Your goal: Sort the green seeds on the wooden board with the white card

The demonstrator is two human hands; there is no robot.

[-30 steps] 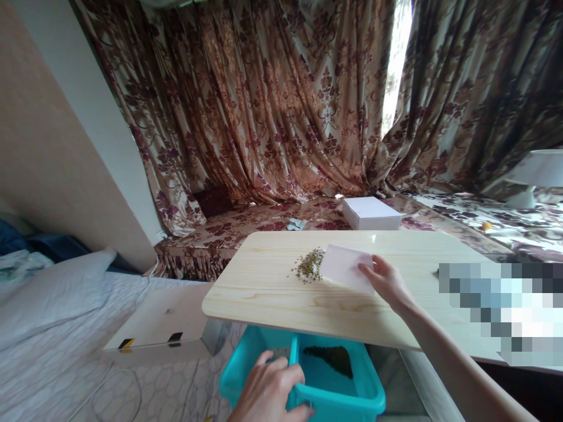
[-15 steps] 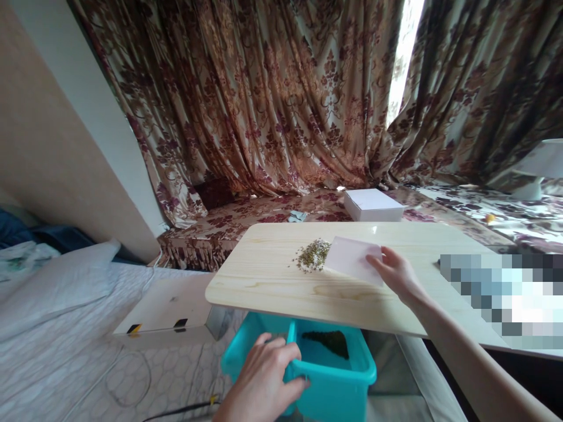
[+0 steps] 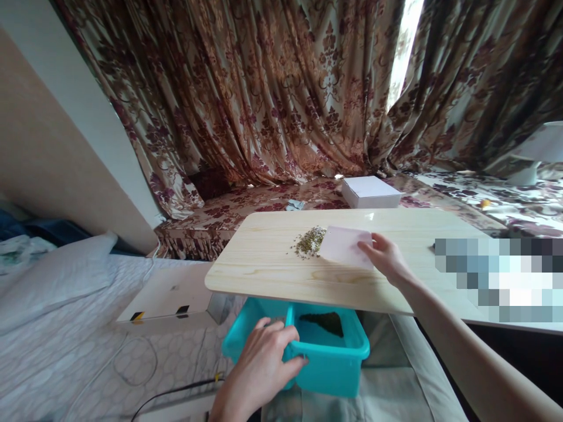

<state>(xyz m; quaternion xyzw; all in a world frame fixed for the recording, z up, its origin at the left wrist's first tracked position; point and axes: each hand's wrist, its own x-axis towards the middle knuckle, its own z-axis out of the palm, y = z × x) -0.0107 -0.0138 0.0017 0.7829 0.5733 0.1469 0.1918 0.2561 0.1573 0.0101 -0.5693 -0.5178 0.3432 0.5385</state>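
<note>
Head view: the right hand (image 3: 383,253) pinches the right end of a thin white translucent sheet (image 3: 343,245) between thumb and fingers, and the sheet's left edge meets a loose pile of small green and pale grains (image 3: 308,241). Pile and sheet lie around the middle of the pale wood-grain tabletop (image 3: 246,264), with bare wood on the pile's left out to the rounded corner and a strip between the sheet and the near edge. Just below that edge, the left hand (image 3: 266,354) is closed over the front rim of a turquoise two-compartment bin (image 3: 329,366), beside the divider, thumb outside. A dark green heap (image 3: 328,322) lies in the right compartment; the left one's contents are mostly hidden by the fingers. Beyond the far edge stands a white box (image 3: 373,193); left of the bin lies a flat white carton (image 3: 171,293).
</note>
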